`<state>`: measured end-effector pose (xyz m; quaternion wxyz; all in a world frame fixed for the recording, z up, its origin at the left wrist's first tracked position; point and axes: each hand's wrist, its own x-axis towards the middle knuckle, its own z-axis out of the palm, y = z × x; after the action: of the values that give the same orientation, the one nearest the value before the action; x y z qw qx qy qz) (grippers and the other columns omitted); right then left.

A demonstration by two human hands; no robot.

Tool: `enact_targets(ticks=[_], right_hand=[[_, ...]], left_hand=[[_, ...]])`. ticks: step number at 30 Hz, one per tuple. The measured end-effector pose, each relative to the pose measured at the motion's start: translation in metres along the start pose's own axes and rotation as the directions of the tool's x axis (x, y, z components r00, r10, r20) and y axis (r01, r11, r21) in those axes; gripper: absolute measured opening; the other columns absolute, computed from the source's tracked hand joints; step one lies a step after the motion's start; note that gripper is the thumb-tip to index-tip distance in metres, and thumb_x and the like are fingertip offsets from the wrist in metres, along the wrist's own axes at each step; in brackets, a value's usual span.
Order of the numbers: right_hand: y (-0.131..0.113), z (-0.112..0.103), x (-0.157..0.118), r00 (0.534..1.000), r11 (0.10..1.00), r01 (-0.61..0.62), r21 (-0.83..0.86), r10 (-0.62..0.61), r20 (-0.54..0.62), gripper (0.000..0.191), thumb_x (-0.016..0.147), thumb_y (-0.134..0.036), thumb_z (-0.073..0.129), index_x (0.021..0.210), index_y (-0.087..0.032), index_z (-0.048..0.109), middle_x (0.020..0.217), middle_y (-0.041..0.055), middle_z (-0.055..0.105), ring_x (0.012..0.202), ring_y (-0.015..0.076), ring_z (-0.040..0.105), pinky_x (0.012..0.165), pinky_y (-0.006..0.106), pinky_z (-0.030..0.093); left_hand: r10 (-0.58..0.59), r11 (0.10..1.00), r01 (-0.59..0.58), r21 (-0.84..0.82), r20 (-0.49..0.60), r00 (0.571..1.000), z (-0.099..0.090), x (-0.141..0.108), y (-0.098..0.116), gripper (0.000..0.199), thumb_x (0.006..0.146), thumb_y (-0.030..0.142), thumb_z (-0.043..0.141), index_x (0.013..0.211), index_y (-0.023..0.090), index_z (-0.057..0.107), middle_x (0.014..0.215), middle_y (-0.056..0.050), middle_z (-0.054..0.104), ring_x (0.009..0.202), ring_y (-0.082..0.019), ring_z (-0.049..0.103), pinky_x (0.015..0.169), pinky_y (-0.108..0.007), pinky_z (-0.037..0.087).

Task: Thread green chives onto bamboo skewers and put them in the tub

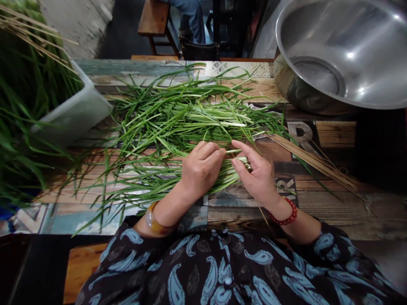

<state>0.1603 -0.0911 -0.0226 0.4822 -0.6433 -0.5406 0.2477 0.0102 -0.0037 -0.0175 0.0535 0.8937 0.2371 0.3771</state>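
Long green garlic chives point(233, 173) with pale stem ends lie in a bunch under and between my hands. My left hand point(203, 165) is closed at the bunch, and one pale stalk point(234, 151) sticks out past its fingers. At the stem ends is my right hand point(256, 171), its thumb and index finger apart and the thumb beside the ends; its other fingers are hidden. A thin tan straw strand point(261, 212) comes out below my right hand. Behind both hands spreads a larger loose pile of chives point(190, 114).
Dry straw strands point(314, 163) lie on the patterned wooden table point(337, 207) at right. A large steel basin point(282, 80) stands back right. A white bin point(92, 106) of greens is at left, with more straw on top. Beyond the table, a person's leg point(192, 19) shows near a stool point(154, 19).
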Motion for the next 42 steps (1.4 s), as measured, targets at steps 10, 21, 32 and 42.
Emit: enact_targets(ticks=[10, 21, 32, 42], right_hand=[[-0.003, -0.002, 0.001, 1.0, 0.999, 0.028, -0.022, -0.028, 0.003, 0.043, 0.091, -0.028, 0.056, 0.133, -0.022, 0.062, 0.088, 0.0023, 0.074, 0.08, 0.0184, 0.069, 0.082, 0.035, 0.057], [0.003, 0.005, 0.0, 0.999, 1.0, 0.0, 0.004, 0.0, -0.054, 0.032, 0.09, -0.027, 0.055, 0.12, -0.022, 0.065, 0.114, 0.0067, 0.074, 0.098, 0.0206, 0.07, 0.093, 0.038, 0.055], [0.007, 0.005, 0.003, 0.998, 0.999, 0.015, 0.041, -0.013, -0.054, 0.017, 0.091, -0.034, 0.059, 0.103, -0.022, 0.063, 0.096, 0.0036, 0.073, 0.087, 0.0187, 0.068, 0.082, 0.033, 0.054], [0.005, -0.004, 0.001, 0.988, 0.933, -0.147, 0.329, 0.123, 0.093, 0.039, 0.097, -0.046, 0.052, 0.128, -0.023, 0.057, 0.086, 0.0022, 0.061, 0.059, 0.0119, 0.057, 0.048, 0.025, 0.051]], left_hand=[[0.022, 1.0, -0.022, 0.004, -0.017, 1.0, -0.001, 0.001, 0.0, 0.013, 0.093, 0.013, 0.057, 0.081, 0.018, 0.059, 0.076, -0.004, 0.063, 0.071, -0.014, 0.054, 0.067, -0.027, 0.045], [0.103, 0.991, -0.104, 0.085, 0.015, 0.995, -0.001, 0.0, 0.001, 0.015, 0.096, 0.012, 0.05, 0.09, 0.017, 0.063, 0.077, -0.004, 0.065, 0.068, -0.015, 0.052, 0.065, -0.028, 0.044], [-0.091, 0.971, 0.113, -0.21, 0.112, 0.99, -0.003, -0.001, 0.0, 0.012, 0.094, 0.017, 0.057, 0.088, 0.016, 0.066, 0.082, -0.005, 0.065, 0.076, -0.015, 0.06, 0.068, -0.026, 0.049], [-0.295, 0.805, 0.436, -0.403, 0.366, 0.883, -0.01, 0.002, -0.009, 0.023, 0.093, 0.025, 0.059, 0.107, 0.015, 0.074, 0.103, -0.008, 0.078, 0.091, -0.018, 0.073, 0.081, -0.026, 0.054]])
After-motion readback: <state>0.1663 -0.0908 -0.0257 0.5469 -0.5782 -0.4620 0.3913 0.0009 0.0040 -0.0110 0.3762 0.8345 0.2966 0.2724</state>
